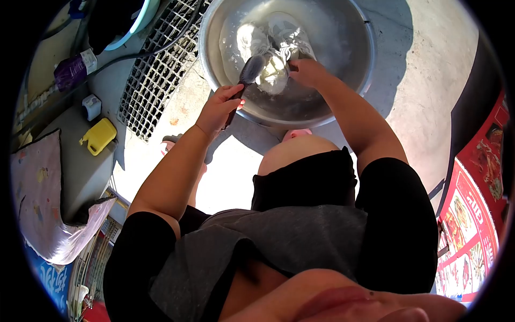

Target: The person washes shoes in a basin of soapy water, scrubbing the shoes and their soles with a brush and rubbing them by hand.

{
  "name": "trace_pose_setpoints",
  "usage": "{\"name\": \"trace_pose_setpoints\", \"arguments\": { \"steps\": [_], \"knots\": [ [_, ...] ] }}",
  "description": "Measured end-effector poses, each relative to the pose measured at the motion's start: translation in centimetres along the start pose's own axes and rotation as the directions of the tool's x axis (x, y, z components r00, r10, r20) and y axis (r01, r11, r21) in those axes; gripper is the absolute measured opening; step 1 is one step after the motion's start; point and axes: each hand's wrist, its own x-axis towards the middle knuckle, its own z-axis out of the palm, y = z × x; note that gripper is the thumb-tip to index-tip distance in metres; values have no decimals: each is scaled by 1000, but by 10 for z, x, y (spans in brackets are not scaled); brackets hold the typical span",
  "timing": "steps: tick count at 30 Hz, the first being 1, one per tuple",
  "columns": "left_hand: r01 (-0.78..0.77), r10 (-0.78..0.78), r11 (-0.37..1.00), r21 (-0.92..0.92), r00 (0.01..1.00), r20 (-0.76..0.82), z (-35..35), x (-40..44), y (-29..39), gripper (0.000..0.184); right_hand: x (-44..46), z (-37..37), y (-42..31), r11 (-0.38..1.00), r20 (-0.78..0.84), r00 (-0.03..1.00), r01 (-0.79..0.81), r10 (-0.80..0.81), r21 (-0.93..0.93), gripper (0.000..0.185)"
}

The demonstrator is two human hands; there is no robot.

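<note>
My left hand (221, 107) is closed around the dark handle of a scrub brush (252, 68). The brush head rests at or just above a pair of white laced shoes (273, 75). These sit in a wide metal basin (208, 32) with cloudy water in it. Over the basin's near right side, my right hand (307, 73) has its fingers curled on the edge of a shoe. The fingertips are partly hidden, and the shoes overlap, so their outlines are hard to separate.
Left of the basin lies a metal floor grate (155, 75) crossed by a dark hose (120, 60). A yellow jug (98, 136), a purple package (70, 72) and a light-blue tub (140, 24) are further left. A red printed board (464, 214) stands at right.
</note>
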Motion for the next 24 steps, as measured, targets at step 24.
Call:
{"name": "trace_pose_setpoints", "arguments": {
  "steps": [24],
  "knots": [
    [4,-3,998,-70,1000,9,10,5,11,43,-27,-53,36,886,-319,888,-176,330,429,25]
  ]
}}
